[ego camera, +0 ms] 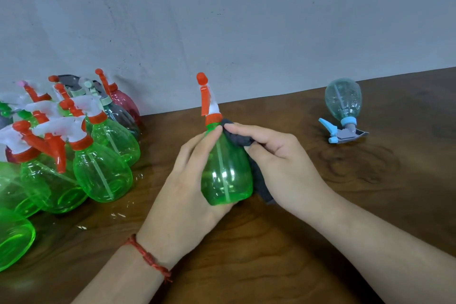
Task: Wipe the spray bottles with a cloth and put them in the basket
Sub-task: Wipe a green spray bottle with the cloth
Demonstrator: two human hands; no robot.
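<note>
Green spray bottle (225, 170) gripped in curled left hand (187, 180), right hand (278, 160) pinching dark cloth (238, 137) against its neck — best to turn bottle while stroking neck to base.

Bottles (74, 145) crowd the left of the table (407, 192), against the wall (222, 20). Mid-table the left hand (182, 180), right hand (283, 163), green bottle (225, 175) and cloth (240, 139) block passage. Bare wood runs right to a blue bottle (343, 103) (head down).
</note>
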